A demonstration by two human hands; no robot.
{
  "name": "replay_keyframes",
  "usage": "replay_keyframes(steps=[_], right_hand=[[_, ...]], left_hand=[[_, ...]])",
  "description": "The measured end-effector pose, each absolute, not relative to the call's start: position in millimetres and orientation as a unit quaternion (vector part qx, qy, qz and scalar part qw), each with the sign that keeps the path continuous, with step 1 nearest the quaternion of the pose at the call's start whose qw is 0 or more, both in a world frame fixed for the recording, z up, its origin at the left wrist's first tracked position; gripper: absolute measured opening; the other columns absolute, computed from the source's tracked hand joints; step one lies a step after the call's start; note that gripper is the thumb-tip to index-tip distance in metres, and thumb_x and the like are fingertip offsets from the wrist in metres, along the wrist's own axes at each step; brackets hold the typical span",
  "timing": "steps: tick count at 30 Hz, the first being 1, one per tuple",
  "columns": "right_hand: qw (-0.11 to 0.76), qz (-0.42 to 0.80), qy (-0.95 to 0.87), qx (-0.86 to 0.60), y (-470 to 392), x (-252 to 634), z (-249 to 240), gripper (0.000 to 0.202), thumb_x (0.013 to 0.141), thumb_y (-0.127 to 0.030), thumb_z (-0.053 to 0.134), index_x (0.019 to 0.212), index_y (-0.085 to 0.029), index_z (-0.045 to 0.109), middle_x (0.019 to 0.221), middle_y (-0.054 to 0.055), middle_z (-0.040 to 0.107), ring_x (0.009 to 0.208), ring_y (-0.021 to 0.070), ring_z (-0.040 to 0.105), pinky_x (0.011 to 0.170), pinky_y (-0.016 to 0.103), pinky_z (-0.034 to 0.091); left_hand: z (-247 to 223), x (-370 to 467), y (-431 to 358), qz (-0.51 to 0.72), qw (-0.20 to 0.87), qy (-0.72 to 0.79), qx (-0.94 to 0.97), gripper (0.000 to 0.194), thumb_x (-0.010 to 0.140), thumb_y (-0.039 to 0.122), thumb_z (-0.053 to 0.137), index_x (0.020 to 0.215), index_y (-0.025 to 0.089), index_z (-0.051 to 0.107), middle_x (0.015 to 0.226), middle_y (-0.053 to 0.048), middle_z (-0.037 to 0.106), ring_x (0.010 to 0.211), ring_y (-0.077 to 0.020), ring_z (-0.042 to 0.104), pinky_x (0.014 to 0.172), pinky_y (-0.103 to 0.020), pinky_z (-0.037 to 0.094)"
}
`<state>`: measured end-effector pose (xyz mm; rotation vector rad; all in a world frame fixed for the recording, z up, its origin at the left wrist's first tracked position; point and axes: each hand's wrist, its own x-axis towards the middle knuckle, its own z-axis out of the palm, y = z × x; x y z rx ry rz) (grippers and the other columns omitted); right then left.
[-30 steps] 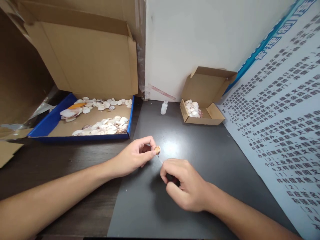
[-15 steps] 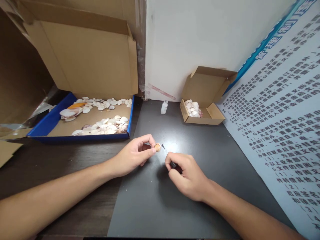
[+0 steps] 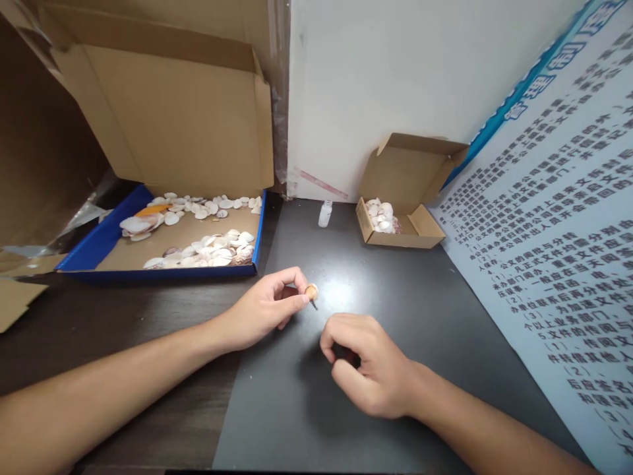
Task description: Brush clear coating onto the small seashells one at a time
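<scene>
Between the thumb and fingertips of my left hand is a small tan seashell, raised over the grey mat. The dark bristles of a small applicator brush are at the shell's lower edge; whether they touch it is hard to tell. My right hand is curled closed around the brush's dark cap, most of which the fingers hide. Farther back on the mat stands a small uncapped bottle with whitish contents.
To the left, an open blue-edged cardboard box holds many shells. A smaller open carton at the back right contains white shells. A white wall rises behind, and a printed board leans along the right.
My right hand has moved slightly left and down, and the brush tip has gone from the shell's right side to its lower edge. My left hand keeps its hold on the shell.
</scene>
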<state>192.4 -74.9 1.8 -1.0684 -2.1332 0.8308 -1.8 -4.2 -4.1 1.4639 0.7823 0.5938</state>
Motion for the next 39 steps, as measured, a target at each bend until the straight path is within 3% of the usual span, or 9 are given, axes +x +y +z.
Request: replay_keyframes(steps=[5, 11, 17, 21, 34, 39], right_hand=[[0.277, 0.311, -0.776, -0.474, -74.2, 192.4, 2.0, 0.011, 0.066, -0.01, 0.042, 0.069, -0.021, 0.041, 0.059, -0.005, 0.041, 0.054, 0.0114, 0.035, 0.053, 0.024, 0.026], [0.325, 0.318, -0.807, -0.377, -76.4, 192.0, 3.5, 0.012, 0.064, -0.01, 0.041, 0.068, -0.021, 0.04, 0.061, -0.004, 0.041, 0.053, 0.0114, 0.035, 0.055, 0.025, 0.029], [0.291, 0.287, -0.776, -0.48, -74.5, 192.4, 2.5, 0.011, 0.067, -0.01, 0.042, 0.069, -0.021, 0.041, 0.058, -0.005, 0.041, 0.053, 0.0115, 0.035, 0.053, 0.024, 0.026], [0.314, 0.276, -0.807, -0.416, -75.4, 191.8, 4.3, 0.01, 0.065, -0.011, 0.042, 0.068, -0.021, 0.041, 0.06, -0.004, 0.042, 0.055, 0.0118, 0.036, 0.056, 0.025, 0.028], [0.293, 0.287, -0.793, -0.451, -76.0, 191.5, 4.7, 0.011, 0.066, -0.011, 0.042, 0.067, -0.021, 0.04, 0.058, -0.005, 0.04, 0.053, 0.012, 0.035, 0.054, 0.025, 0.027], [0.312, 0.288, -0.822, -0.38, -76.8, 192.1, 6.5, 0.009, 0.063, -0.014, 0.043, 0.068, -0.021, 0.039, 0.06, -0.004, 0.041, 0.054, 0.0124, 0.035, 0.055, 0.026, 0.028]], left_hand=[[-2.7, -2.4, -5.2, 0.26, 0.639, 0.339, 0.64, 0.029, 0.089, 0.041, 0.061, 0.077, 0.019, 0.047, 0.076, 0.004, 0.048, 0.053, -0.0064, 0.039, 0.047, -0.022, 0.03], [-7.0, -3.7, -4.8, 0.258, 0.644, 0.315, 0.648, 0.027, 0.09, 0.039, 0.06, 0.078, 0.019, 0.046, 0.079, 0.004, 0.049, 0.054, -0.0059, 0.038, 0.048, -0.022, 0.029], [-6.2, -1.8, -4.2, 0.247, 0.64, 0.318, 0.654, 0.029, 0.091, 0.041, 0.058, 0.077, 0.019, 0.045, 0.074, 0.005, 0.046, 0.055, -0.0071, 0.036, 0.049, -0.022, 0.028], [-4.3, -0.3, -5.2, 0.24, 0.631, 0.301, 0.674, 0.027, 0.09, 0.039, 0.059, 0.077, 0.019, 0.046, 0.073, 0.005, 0.047, 0.057, -0.0081, 0.037, 0.053, -0.022, 0.031], [-2.2, -0.3, -6.3, 0.235, 0.618, 0.317, 0.68, 0.029, 0.09, 0.043, 0.057, 0.077, 0.02, 0.045, 0.066, 0.007, 0.042, 0.053, -0.0078, 0.035, 0.05, -0.022, 0.03], [-1.8, -1.4, -5.9, 0.23, 0.622, 0.309, 0.682, 0.031, 0.09, 0.047, 0.056, 0.079, 0.02, 0.046, 0.066, 0.007, 0.043, 0.052, -0.0076, 0.035, 0.048, -0.022, 0.029]])
